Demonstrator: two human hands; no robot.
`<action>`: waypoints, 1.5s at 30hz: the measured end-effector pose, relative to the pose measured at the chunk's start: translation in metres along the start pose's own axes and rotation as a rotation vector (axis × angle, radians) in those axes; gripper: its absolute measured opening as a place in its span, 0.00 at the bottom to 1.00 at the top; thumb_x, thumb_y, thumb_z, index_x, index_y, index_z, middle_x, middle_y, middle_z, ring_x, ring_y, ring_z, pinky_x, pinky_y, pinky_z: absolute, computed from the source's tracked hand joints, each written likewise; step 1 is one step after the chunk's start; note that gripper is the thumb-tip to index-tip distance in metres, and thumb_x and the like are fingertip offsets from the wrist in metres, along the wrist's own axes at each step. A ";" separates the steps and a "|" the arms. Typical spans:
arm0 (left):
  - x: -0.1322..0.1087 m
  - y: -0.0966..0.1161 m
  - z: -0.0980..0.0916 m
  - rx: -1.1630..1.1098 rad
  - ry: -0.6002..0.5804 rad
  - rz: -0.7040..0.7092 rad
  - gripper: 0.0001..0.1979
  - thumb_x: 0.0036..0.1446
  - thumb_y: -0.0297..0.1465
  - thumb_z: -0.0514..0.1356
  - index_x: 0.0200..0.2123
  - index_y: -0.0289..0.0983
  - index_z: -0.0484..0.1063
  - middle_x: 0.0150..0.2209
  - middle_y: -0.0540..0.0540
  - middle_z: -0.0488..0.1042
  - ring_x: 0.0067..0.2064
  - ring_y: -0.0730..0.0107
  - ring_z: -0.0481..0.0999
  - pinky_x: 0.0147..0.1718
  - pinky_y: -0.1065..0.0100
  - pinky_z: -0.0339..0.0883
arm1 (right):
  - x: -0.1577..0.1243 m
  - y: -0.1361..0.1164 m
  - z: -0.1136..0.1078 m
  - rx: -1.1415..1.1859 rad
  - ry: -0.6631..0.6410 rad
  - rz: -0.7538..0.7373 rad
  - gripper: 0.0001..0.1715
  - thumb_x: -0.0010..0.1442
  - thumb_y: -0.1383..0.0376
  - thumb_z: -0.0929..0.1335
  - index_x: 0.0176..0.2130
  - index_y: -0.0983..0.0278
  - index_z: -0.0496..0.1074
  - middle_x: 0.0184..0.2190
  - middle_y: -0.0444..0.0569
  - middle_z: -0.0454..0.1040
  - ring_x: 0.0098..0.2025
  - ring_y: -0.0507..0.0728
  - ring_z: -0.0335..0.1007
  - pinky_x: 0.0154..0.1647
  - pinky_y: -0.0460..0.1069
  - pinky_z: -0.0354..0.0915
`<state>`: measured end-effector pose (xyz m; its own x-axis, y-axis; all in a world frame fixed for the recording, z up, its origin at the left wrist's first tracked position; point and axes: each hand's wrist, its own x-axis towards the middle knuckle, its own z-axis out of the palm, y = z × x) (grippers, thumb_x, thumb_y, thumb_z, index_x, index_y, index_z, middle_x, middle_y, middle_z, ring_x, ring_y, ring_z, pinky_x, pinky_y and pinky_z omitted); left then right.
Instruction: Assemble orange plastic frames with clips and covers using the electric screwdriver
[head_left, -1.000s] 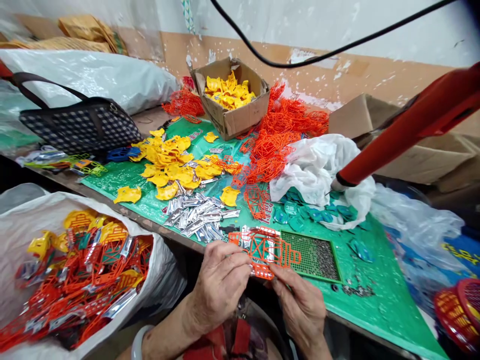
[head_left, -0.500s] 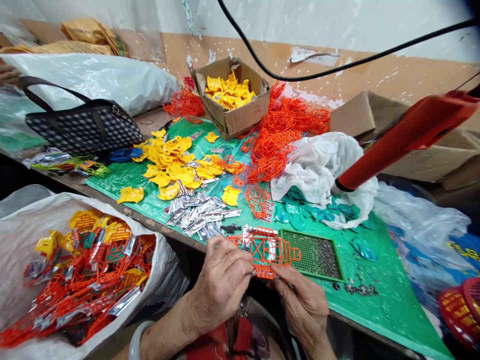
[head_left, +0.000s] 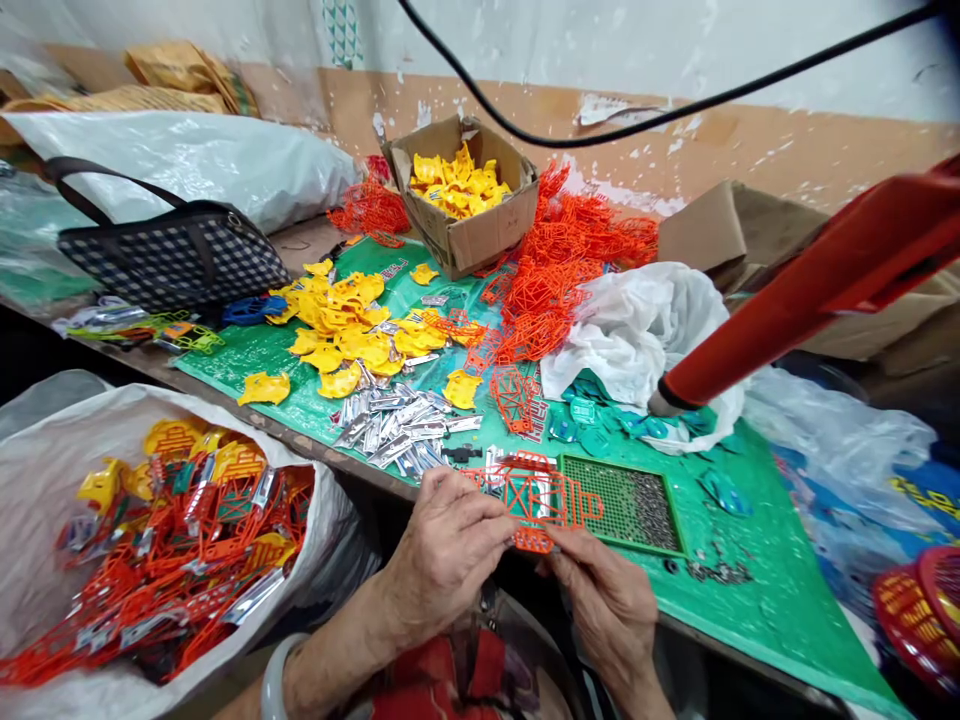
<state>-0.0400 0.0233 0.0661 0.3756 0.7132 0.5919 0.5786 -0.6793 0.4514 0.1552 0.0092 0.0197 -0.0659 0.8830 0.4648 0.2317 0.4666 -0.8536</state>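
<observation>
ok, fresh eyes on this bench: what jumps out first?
Probably the tangled orange heap, right of the cardboard box of yellow parts at the back. Front and centre, the left hand and right hand hold an orange frame. Lower left, a white sack holds orange, yellow and silver pieces.

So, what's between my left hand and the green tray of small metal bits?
The orange lattice frame; in the head view, it runs from the left hand to the green tray.
</observation>
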 end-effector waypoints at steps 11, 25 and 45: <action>0.003 -0.001 -0.002 -0.060 -0.066 -0.022 0.06 0.60 0.23 0.58 0.35 0.38 0.73 0.30 0.49 0.78 0.36 0.66 0.71 0.43 0.57 0.59 | 0.000 -0.008 0.005 0.071 0.037 0.093 0.09 0.58 0.69 0.71 0.39 0.59 0.80 0.22 0.43 0.77 0.20 0.51 0.73 0.22 0.42 0.69; -0.010 -0.010 0.009 -0.288 -0.315 -0.162 0.06 0.62 0.24 0.53 0.36 0.40 0.68 0.23 0.54 0.67 0.21 0.74 0.67 0.21 0.74 0.61 | 0.035 -0.031 -0.009 -0.020 -0.291 0.141 0.15 0.64 0.58 0.66 0.34 0.62 0.80 0.22 0.42 0.76 0.23 0.48 0.69 0.26 0.42 0.64; -0.009 -0.007 0.021 -0.502 -0.275 -0.497 0.12 0.66 0.37 0.51 0.41 0.40 0.72 0.29 0.50 0.74 0.34 0.67 0.76 0.31 0.72 0.69 | 0.066 -0.020 -0.076 -0.235 0.574 0.076 0.15 0.57 0.65 0.72 0.46 0.60 0.77 0.35 0.46 0.77 0.35 0.52 0.74 0.39 0.49 0.71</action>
<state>-0.0320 0.0256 0.0433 0.3617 0.9287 0.0816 0.3525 -0.2173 0.9102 0.2196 0.0541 0.0852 0.4763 0.7143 0.5127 0.4265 0.3222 -0.8452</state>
